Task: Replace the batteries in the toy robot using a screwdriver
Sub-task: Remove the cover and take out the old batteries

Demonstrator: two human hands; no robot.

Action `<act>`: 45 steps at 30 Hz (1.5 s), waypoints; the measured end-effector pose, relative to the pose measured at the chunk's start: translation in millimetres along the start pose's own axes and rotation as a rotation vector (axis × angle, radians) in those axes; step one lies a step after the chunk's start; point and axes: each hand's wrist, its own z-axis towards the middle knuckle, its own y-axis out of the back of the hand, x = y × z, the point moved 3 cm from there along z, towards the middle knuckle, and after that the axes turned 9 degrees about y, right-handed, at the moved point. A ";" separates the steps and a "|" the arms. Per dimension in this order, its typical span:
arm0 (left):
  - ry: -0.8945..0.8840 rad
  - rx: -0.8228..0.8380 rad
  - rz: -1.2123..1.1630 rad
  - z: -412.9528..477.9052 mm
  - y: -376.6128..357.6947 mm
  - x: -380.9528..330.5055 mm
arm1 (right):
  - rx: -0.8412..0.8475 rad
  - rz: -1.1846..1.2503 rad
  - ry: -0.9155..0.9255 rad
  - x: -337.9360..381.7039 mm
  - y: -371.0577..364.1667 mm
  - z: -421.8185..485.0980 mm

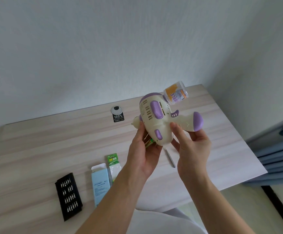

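Note:
I hold a cream and purple toy robot (156, 120) up above the table with both hands. A small bottle (176, 92) with an orange "BUBBLE" label sticks out of its top right. My left hand (144, 149) grips the toy's lower left side, and a green battery (150, 142) shows between that palm and the toy. My right hand (189, 142) holds the toy from below and the right, thumb on its body near the handle. A thin grey screwdriver (170, 157) lies on the table under the toy.
On the wooden table (53, 141) lie a black tray of screwdriver bits (69, 195), a light blue box (101, 183) and a green battery pack (114, 166). A round cable grommet with a black sticker (117, 114) sits near the wall. Blue curtain (279, 156) hangs at right.

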 end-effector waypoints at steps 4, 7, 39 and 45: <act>0.062 0.056 -0.095 -9.9 -3.2 -6.4 | 0.008 -0.033 0.046 10.2 -7.0 -2.9; 0.091 0.075 -0.156 -15.4 -4.8 -11.0 | 0.021 -0.061 0.068 17.5 -12.1 -3.2; 0.070 0.017 -0.196 -36.2 0.5 -15.2 | 0.032 -0.107 0.027 37.0 -22.6 -1.5; 0.098 -0.028 -0.214 -38.1 4.2 -15.6 | 0.031 -0.072 -0.011 34.4 -16.7 3.2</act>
